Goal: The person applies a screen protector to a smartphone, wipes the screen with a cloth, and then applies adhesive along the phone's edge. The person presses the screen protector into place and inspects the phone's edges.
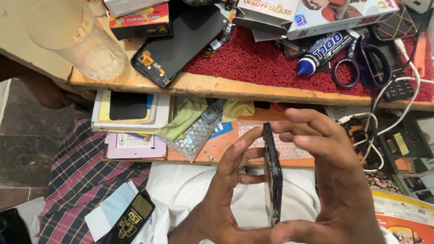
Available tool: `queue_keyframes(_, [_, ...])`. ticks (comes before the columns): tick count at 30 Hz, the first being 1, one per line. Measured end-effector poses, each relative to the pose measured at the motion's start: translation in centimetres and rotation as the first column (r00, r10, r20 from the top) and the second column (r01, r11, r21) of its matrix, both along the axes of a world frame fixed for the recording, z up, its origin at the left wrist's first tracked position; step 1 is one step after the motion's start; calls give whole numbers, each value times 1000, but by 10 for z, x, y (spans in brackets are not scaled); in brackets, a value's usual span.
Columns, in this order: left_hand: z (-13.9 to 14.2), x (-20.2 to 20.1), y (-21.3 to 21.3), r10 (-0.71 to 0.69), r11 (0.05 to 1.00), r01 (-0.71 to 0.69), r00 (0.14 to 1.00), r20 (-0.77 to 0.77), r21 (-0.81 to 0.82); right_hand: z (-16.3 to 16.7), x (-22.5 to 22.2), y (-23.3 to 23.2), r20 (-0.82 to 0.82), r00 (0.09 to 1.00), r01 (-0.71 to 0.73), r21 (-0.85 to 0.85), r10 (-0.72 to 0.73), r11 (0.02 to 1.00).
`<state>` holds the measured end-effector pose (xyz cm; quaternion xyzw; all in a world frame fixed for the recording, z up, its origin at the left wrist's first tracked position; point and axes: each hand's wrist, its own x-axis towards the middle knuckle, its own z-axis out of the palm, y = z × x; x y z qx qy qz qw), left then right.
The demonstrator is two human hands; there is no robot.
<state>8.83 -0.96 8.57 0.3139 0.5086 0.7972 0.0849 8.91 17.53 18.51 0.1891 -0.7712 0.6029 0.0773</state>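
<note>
Cluttered wooden shelves (217,86) fill the background above the hands, with a red mat (257,58) laid on the top board. Between both hands a dark phone body (272,174) is held edge-on, its long axis running away from the person, the far end pointing toward the shelves. It is pressed by the left hand (226,199) from the left side, fingers spread against it, and clasped by the right hand (334,176) from the right, fingers curled over its top end. Beyond the right hand lie scissors (361,63) and a glue tube (323,52); beyond the left, a detached screen (181,43) and a clear glass (74,38)
</note>
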Motion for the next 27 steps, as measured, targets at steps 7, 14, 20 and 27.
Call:
queue_keyframes(7, [-1,-14,5,-132,952,31,939,319,305,-22,5,13,170,985,50,-36,-43,998])
queue_keyframes(14, [3,-27,3,-10,962,-85,939,344,259,-56,23,12,425,903,-34,-51,52,998])
queue_keyframes(20, [10,-25,7,-42,967,-51,933,357,248,-50,16,24,403,913,-79,17,65,997])
queue_keyframes(27, [1,-28,5,-39,959,-62,937,347,276,-60,25,4,551,834,52,-7,-40,999])
